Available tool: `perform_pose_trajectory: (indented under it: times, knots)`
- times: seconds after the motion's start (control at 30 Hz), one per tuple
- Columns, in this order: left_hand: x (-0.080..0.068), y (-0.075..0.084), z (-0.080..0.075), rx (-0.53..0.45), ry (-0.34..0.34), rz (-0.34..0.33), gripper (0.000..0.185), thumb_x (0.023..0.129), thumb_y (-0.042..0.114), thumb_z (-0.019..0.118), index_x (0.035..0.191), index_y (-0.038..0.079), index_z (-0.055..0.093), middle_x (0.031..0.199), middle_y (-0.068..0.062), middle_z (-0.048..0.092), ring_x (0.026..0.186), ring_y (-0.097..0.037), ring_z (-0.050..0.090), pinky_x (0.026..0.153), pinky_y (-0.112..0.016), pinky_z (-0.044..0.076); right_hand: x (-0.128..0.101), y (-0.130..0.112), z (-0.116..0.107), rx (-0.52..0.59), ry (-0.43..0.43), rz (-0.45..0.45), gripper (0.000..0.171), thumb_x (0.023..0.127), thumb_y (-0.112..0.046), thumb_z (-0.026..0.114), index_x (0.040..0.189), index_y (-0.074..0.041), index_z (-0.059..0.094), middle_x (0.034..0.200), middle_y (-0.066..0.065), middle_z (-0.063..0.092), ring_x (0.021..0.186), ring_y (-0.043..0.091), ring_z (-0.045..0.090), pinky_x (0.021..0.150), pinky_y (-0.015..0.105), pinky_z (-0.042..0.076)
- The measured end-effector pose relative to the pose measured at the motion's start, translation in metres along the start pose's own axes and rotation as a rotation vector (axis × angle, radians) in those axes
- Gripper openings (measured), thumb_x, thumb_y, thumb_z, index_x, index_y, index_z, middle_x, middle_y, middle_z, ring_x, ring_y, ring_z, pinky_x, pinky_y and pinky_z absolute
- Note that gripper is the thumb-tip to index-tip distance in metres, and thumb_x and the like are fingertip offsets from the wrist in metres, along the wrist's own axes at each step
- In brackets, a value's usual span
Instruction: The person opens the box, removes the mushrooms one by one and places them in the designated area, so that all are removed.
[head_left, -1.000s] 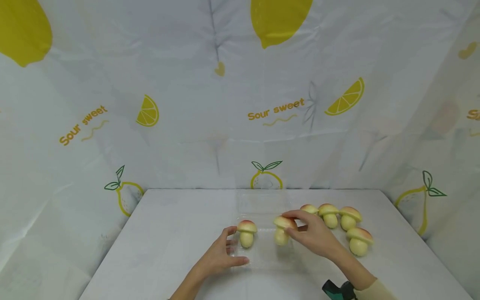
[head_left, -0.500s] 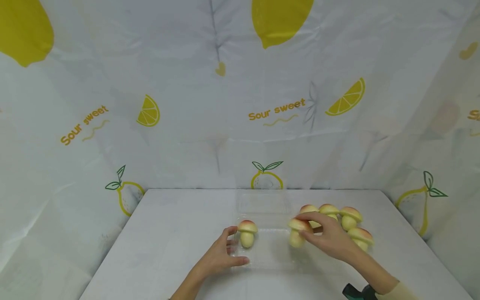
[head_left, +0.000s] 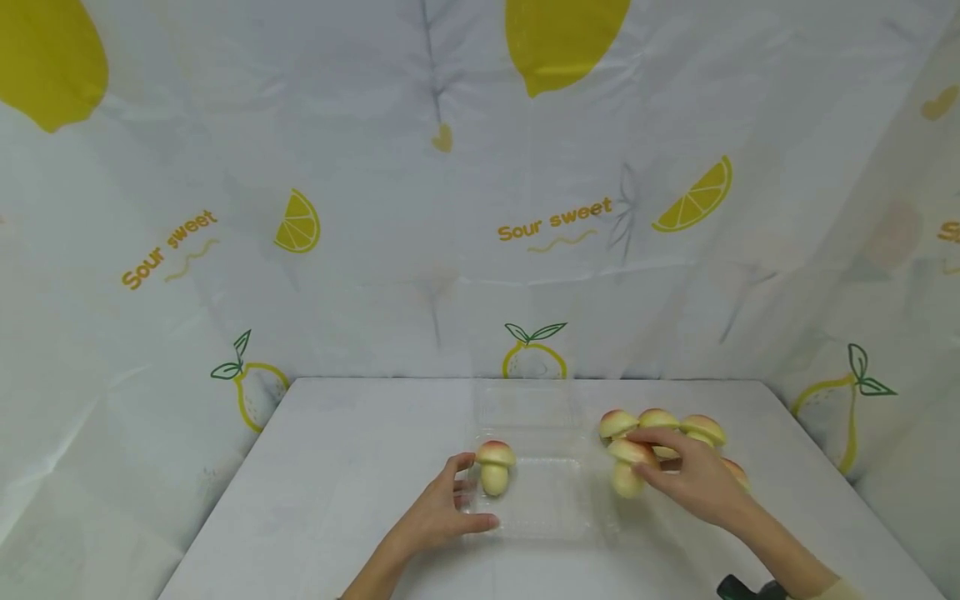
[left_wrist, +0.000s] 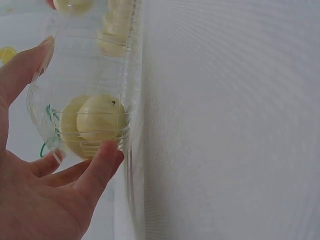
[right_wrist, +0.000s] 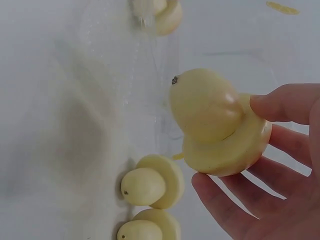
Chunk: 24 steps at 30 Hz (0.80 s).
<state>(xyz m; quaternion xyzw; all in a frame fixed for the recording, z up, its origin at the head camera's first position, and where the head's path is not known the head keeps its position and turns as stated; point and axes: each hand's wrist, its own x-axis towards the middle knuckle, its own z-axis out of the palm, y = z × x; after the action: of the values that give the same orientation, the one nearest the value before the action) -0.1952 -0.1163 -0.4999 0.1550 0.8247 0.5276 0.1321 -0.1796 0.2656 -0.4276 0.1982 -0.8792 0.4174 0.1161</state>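
A clear plastic clamshell tray (head_left: 551, 512) lies open on the white table (head_left: 337, 475). One toy mushroom (head_left: 494, 467) stands in the tray's left end. My left hand (head_left: 476, 493) grips that end, thumb in front and fingers behind; the left wrist view shows the left hand (left_wrist: 70, 105) on the tray wall (left_wrist: 127, 60) by the mushroom (left_wrist: 100, 120). My right hand (head_left: 647, 460) holds a second mushroom (head_left: 626, 482) just right of the tray, beside the mushroom group (head_left: 658, 418). In the right wrist view my right hand (right_wrist: 227, 142) pinches the cap of that mushroom (right_wrist: 210, 110).
Several loose mushrooms (head_left: 703, 428) sit on the table to the right of the tray; two of them (right_wrist: 150, 184) show below the held one. A lemon-print curtain (head_left: 480, 208) encloses the table at the back and sides.
My right hand has carried its mushroom to the right, from over the tray's middle to the table beside the loose group. The left hand and tray have stayed put.
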Motion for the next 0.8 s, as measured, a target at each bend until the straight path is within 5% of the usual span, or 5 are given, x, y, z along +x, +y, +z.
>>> perform_pose_trajectory:
  times: [0.37, 0.67, 0.8]
  knots:
    - [0.001, -0.002, 0.0, -0.006, 0.001, 0.019, 0.094, 0.079, 0.032, 0.089, 0.152, 0.011, 0.034, 0.156, -0.018, 0.037, 0.127, -0.042, 0.054, 0.1, -0.054, 0.05, -0.005, 0.022, -0.009, -0.134, -0.006, 0.121, 0.037, 0.087, -0.011, 0.081, 0.122, -0.004, 0.07, 0.117, 0.009, 0.069, 0.099, 0.0, 0.06, 0.073, 0.026, 0.059]
    - [0.001, -0.003, 0.001, -0.013, 0.001, 0.013, 0.095, 0.078, 0.032, 0.09, 0.152, 0.011, 0.034, 0.156, -0.019, 0.037, 0.128, -0.044, 0.054, 0.1, -0.056, 0.05, -0.01, 0.042, -0.009, -0.247, -0.012, 0.126, 0.036, 0.082, -0.01, 0.085, 0.116, -0.004, 0.073, 0.117, 0.014, 0.07, 0.099, 0.018, 0.064, 0.071, 0.031, 0.059]
    - [0.001, -0.003, 0.001, -0.015, 0.0, 0.017, 0.095, 0.079, 0.032, 0.09, 0.152, 0.011, 0.034, 0.156, -0.019, 0.037, 0.128, -0.043, 0.054, 0.101, -0.055, 0.049, -0.011, 0.05, -0.009, -0.27, -0.01, 0.098, 0.036, 0.081, -0.009, 0.085, 0.114, -0.004, 0.073, 0.115, 0.014, 0.071, 0.108, 0.036, 0.065, 0.073, 0.033, 0.058]
